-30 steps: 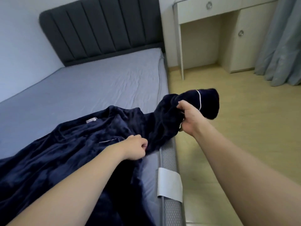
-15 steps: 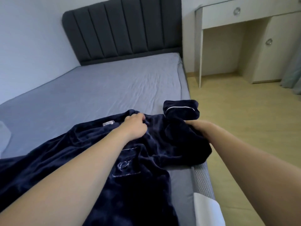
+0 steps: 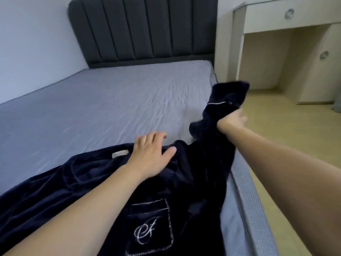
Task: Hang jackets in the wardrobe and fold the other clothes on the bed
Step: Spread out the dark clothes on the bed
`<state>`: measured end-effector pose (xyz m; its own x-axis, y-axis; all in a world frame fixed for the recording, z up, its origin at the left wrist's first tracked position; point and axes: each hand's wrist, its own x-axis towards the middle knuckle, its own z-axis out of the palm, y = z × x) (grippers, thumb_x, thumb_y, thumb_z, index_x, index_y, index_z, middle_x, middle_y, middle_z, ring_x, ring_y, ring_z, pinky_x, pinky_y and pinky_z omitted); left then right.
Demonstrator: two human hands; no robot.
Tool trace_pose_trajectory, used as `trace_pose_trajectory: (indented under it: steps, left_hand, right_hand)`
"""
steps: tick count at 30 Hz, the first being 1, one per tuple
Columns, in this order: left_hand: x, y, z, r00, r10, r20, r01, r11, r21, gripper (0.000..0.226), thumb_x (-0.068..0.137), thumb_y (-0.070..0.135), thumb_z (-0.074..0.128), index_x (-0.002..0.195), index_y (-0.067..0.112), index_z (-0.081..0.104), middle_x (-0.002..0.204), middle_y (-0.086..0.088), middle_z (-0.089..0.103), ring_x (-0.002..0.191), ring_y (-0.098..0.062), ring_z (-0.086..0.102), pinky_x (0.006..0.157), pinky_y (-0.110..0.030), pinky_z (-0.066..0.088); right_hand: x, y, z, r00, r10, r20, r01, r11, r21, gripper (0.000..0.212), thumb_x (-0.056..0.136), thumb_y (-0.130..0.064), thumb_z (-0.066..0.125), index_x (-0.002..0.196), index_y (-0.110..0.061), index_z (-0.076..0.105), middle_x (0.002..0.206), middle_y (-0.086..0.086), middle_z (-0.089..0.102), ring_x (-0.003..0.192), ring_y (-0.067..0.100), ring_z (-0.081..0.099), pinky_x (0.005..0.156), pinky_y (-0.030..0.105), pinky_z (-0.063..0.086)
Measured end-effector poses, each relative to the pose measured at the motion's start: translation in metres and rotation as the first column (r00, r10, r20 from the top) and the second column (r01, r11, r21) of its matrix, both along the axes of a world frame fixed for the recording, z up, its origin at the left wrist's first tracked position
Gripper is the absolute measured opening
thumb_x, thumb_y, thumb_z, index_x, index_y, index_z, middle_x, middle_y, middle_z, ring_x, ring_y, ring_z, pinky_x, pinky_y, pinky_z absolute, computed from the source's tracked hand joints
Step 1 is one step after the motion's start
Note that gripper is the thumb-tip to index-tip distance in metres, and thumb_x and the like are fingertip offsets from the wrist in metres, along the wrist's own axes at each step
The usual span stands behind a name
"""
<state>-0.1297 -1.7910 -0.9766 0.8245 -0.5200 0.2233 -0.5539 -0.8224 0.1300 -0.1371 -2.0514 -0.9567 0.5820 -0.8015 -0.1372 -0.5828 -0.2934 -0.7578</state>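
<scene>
Robe (image 3: 83,183), navy plush, spread on bed (image 3: 103,108) near right edge; chest pocket (image 3: 151,226) with stitched monogram faces up, nothing visible in it. Sleeve (image 3: 219,109) with white piping lifted off mattress over bed edge. Your left hand (image 3: 149,154) lies flat on robe by collar label (image 3: 120,153), fingers spread, gripping nothing. Your right hand (image 3: 231,120) grips sleeve near cuff. Desk (image 3: 276,19) beyond bed, drawer closed.
</scene>
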Motion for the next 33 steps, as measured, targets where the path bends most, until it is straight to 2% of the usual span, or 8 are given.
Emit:
trace_pose_trajectory:
  steps: [5, 10, 13, 18, 23, 26, 29, 33]
  left_hand:
    - [0.048, 0.108, 0.006, 0.927, 0.345, -0.146, -0.338, 0.939, 0.068, 0.066, 0.086, 0.032, 0.047, 0.148, 0.023, 0.026, 0.153, -0.009, 0.028, 0.142, -0.029, 0.023, 0.119, -0.044, 0.008]
    - [0.068, 0.205, -0.008, 0.713, 0.539, -0.448, -0.512, 0.837, 0.193, 0.078, 0.077, 0.02, 0.05, 0.15, 0.019, 0.026, 0.151, -0.011, 0.036, 0.138, -0.033, 0.034, 0.117, -0.045, 0.022]
    - [0.074, 0.217, -0.007, 0.819, 0.406, -0.405, -0.458, 0.888, -0.036, 0.031, 0.081, 0.015, 0.05, 0.111, 0.014, 0.058, 0.118, -0.008, 0.062, 0.102, -0.027, 0.057, 0.085, -0.033, 0.047]
    - [0.057, 0.251, 0.028, 0.879, 0.477, -0.018, -0.431, 0.777, -0.459, 0.033, 0.089, 0.011, 0.048, 0.123, 0.014, 0.047, 0.126, -0.01, 0.053, 0.113, -0.033, 0.051, 0.087, -0.039, 0.041]
    - [0.009, 0.27, 0.044, 0.881, 0.411, 0.233, -0.319, 0.882, -0.347, 0.05, 0.083, 0.011, 0.056, 0.132, 0.016, 0.046, 0.124, -0.013, 0.042, 0.112, -0.036, 0.043, 0.096, -0.045, 0.037]
    - [-0.03, 0.29, 0.039, 0.852, 0.077, 0.517, -0.099, 0.995, 0.015, 0.04, 0.072, 0.023, 0.065, 0.11, 0.013, 0.058, 0.105, -0.013, 0.047, 0.09, -0.035, 0.049, 0.078, -0.046, 0.044]
    - [-0.068, 0.308, 0.026, 0.973, -0.16, 0.169, 0.05, 0.853, 0.52, 0.045, 0.075, 0.053, 0.043, 0.105, 0.024, 0.058, 0.103, 0.001, 0.055, 0.096, -0.024, 0.052, 0.087, -0.04, 0.038]
    - [-0.078, 0.3, 0.033, 0.999, -0.047, -0.025, 0.048, 0.998, 0.049, 0.038, 0.082, 0.052, 0.031, 0.082, 0.028, 0.061, 0.089, 0.012, 0.057, 0.091, -0.014, 0.057, 0.085, -0.033, 0.042]
  right_hand:
    - [0.018, 0.09, -0.021, 0.85, 0.507, -0.143, -0.485, 0.646, -0.59, 0.065, 0.089, -0.024, 0.048, 0.148, -0.01, 0.026, 0.158, 0.014, 0.017, 0.144, 0.031, 0.018, 0.117, 0.045, 0.008]
    - [0.029, 0.175, -0.004, 0.345, 0.907, -0.242, -0.905, 0.39, 0.172, 0.054, 0.073, -0.041, 0.076, 0.119, -0.016, 0.061, 0.115, 0.005, 0.068, 0.107, 0.025, 0.064, 0.099, 0.042, 0.048]
    - [0.029, 0.185, 0.007, 0.385, 0.797, -0.466, -0.908, 0.418, -0.036, 0.034, 0.074, -0.016, 0.069, 0.107, -0.013, 0.06, 0.103, 0.008, 0.067, 0.094, 0.026, 0.066, 0.083, 0.038, 0.056]
    - [0.004, 0.176, 0.01, 0.599, 0.8, 0.014, -0.679, 0.517, -0.522, 0.016, 0.08, -0.007, 0.064, 0.093, -0.014, 0.057, 0.092, 0.003, 0.057, 0.091, 0.023, 0.057, 0.074, 0.028, 0.036]
    - [-0.05, 0.168, 0.0, 0.604, 0.796, -0.044, -0.593, 0.412, -0.692, 0.034, 0.076, -0.021, 0.071, 0.068, -0.025, 0.039, 0.075, -0.005, 0.044, 0.071, 0.025, 0.05, 0.062, 0.033, 0.033]
    - [-0.086, 0.169, 0.006, 0.542, 0.787, -0.294, -0.597, 0.114, -0.794, 0.033, 0.071, -0.049, 0.061, 0.08, -0.019, 0.051, 0.081, -0.003, 0.051, 0.078, 0.027, 0.058, 0.069, 0.033, 0.038]
    - [-0.117, 0.185, 0.013, 0.457, 0.311, -0.834, -0.831, -0.186, -0.525, 0.043, 0.08, -0.056, 0.048, 0.11, -0.026, 0.056, 0.108, -0.004, 0.059, 0.106, 0.021, 0.056, 0.087, 0.032, 0.036]
    - [-0.129, 0.23, 0.031, 0.242, 0.002, -0.97, -0.957, 0.166, -0.238, 0.041, 0.081, -0.023, 0.047, 0.12, -0.018, 0.057, 0.115, -0.001, 0.057, 0.109, 0.026, 0.059, 0.091, 0.035, 0.045]
